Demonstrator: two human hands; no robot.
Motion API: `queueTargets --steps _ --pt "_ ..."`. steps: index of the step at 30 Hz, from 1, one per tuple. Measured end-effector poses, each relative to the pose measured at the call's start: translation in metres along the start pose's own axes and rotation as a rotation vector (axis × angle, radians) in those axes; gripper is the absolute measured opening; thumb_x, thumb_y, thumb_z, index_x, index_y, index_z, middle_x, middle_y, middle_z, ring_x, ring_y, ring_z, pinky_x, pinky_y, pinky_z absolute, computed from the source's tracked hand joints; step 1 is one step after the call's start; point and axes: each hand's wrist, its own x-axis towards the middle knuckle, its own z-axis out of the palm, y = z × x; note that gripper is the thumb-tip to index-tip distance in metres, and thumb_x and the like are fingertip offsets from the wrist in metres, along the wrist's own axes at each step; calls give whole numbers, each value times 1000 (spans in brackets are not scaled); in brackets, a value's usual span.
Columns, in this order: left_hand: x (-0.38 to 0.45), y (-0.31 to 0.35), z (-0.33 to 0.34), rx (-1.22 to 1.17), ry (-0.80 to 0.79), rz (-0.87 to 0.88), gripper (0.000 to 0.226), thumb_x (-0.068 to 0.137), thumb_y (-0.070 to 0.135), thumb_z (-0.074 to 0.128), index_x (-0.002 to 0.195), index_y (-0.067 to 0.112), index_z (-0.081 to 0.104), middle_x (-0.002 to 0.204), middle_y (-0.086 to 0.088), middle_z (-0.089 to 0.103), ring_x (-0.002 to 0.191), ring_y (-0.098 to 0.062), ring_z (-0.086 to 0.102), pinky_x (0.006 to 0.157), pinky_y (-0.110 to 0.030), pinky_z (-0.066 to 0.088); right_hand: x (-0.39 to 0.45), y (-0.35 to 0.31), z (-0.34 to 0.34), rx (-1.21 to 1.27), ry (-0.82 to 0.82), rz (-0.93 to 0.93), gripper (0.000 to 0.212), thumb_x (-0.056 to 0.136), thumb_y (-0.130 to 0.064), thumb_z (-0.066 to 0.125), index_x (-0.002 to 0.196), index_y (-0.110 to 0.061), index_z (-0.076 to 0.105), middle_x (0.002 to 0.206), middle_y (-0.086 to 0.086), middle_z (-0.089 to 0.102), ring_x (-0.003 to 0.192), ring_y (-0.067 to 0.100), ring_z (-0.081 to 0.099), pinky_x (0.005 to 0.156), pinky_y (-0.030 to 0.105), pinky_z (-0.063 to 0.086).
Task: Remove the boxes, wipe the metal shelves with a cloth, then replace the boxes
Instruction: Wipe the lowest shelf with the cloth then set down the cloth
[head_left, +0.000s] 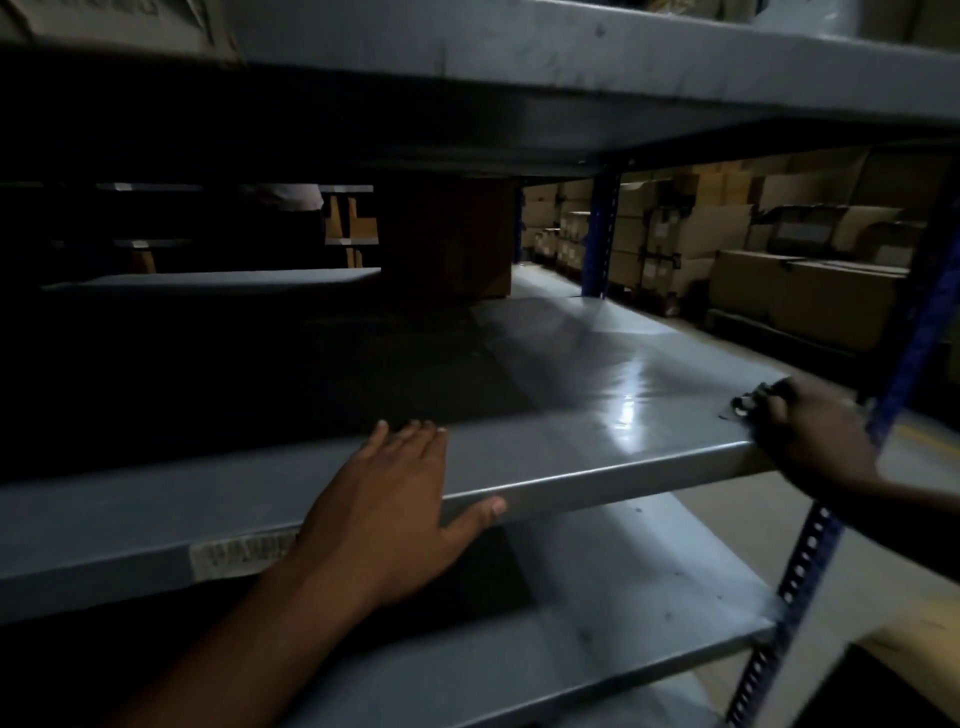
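Two hands | left hand (384, 514) flat on shelf (597, 415) | right hand (810, 441) fingers clutching cloth (748, 402)

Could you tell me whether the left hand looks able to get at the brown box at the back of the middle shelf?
Probably yes: the left hand rests on the shelf's front edge, and nothing stands between it and the brown box.

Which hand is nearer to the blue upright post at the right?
Right. The right hand, gripping a cloth, is beside the post; the left hand rests mid-shelf.
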Motion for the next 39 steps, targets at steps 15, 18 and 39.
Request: queueTargets --steps 15,18,39 --pt "-11 -17 -10 -265 78 44 96 74 62 -9 147 25 40 154 9 36 143 0 25 120 -26 6 -150 -212 60 330 316 -602 31 91 -18 61 120 -6 60 115 13 61 111 29 54 117 46 26" --pt "-12 -15 -4 -179 109 59 102 72 62 -14 149 19 38 155 5 35 144 -3 26 119 -24 2 -119 -150 55 316 447 -382 30 100 -25 42 103 -8 67 105 11 65 104 30 57 116 46 27" --pt "-42 -66 -16 -198 77 -96 99 73 71 -6 151 24 32 158 11 27 144 3 18 114 -14 2 -117 -178 23 320 130 -456 30 90 -27 44 103 -17 69 102 2 68 97 23 61 115 41 30"
